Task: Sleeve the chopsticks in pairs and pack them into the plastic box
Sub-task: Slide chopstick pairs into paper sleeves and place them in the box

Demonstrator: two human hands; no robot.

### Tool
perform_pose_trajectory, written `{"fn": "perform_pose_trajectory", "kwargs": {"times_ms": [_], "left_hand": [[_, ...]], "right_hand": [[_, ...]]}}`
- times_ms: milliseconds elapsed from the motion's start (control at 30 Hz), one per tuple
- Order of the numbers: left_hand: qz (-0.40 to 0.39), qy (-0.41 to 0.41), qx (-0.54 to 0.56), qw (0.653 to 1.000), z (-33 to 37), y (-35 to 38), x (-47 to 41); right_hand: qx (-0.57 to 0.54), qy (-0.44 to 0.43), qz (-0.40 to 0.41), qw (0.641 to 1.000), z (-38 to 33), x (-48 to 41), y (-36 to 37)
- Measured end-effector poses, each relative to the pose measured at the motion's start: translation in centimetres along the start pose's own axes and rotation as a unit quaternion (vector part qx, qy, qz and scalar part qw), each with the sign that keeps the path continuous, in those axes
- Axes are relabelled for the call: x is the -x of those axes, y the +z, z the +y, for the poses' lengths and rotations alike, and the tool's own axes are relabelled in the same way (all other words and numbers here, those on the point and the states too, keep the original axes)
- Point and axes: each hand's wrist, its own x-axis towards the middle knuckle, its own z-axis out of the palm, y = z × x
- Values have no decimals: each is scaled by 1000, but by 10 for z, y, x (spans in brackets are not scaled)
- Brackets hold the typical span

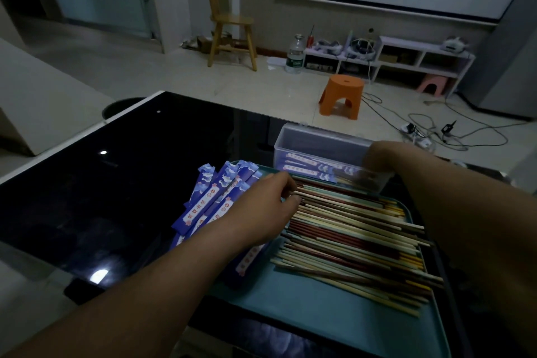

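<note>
A heap of loose chopsticks (354, 238), cream, dark red and yellow-tipped, lies across a teal tray (305, 317). My left hand (261, 209) reaches over the tray's left side and pinches the tips of chopsticks at the pile's far left end. Blue paper sleeves (212, 197) fan out under and left of that hand. Behind the tray stands a clear plastic box (319, 145) with sleeved pairs (308, 167) inside. My right hand (377, 158) is at the box's right end, blurred, holding a sleeved pair that it lowers into the box.
The tray and box sit on a glossy black table (130, 183) with a white rim. On the floor beyond are an orange stool (343, 96), a wooden chair (229, 23), a water bottle (295, 55), a low white shelf (418, 55) and cables (436, 131).
</note>
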Motion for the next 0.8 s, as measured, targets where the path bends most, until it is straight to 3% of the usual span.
{"fn": "perform_pose_trajectory", "kwargs": {"times_ms": [133, 267, 433, 600, 800], "left_hand": [[2, 3, -6, 1000, 2, -2, 0], [-11, 8, -14, 1000, 12, -7, 4], [-39, 12, -52, 998, 29, -9, 17], [-80, 18, -74, 994, 46, -7, 49], [-116, 45, -145, 982, 45, -7, 70]], "right_hand": [[-22, -40, 39, 998, 3, 21, -9], [-36, -90, 143, 985, 14, 69, -20], [-217, -176, 181, 943, 30, 156, 20], [-189, -211, 171, 944, 47, 218, 70], [-126, -217, 92, 964, 61, 250, 107]]}}
